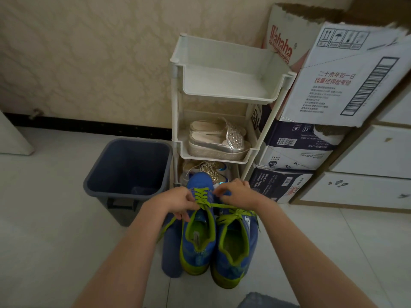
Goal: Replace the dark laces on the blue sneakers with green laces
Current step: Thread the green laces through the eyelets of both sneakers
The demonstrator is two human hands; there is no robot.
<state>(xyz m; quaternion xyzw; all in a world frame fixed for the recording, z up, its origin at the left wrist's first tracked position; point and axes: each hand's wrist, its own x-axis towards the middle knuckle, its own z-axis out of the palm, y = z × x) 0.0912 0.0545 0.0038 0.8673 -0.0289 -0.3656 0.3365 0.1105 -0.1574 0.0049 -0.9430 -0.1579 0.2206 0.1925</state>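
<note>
Head view: blue sneakers (198, 252), a pair, directly in front of the white shoe rack (224, 97). Left hand (176, 202) grips green lace (223, 205); right hand (236, 192) pinches it over the eyelets.

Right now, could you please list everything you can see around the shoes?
white plastic three-tier rack: one, white, against the wall.
blue low-top sneakers: two, blue with green trim, floor before rack.
flat green laces: two, green, one per sneaker.
plastic waste bin: one, dark grey-blue, left of rack.
platform slippers: two, silver, middle tier.
cardboard boxes: several, white and navy, right of rack.
left hand: fingers pinch a lace.
right hand: fingers pinch a lace.
</note>
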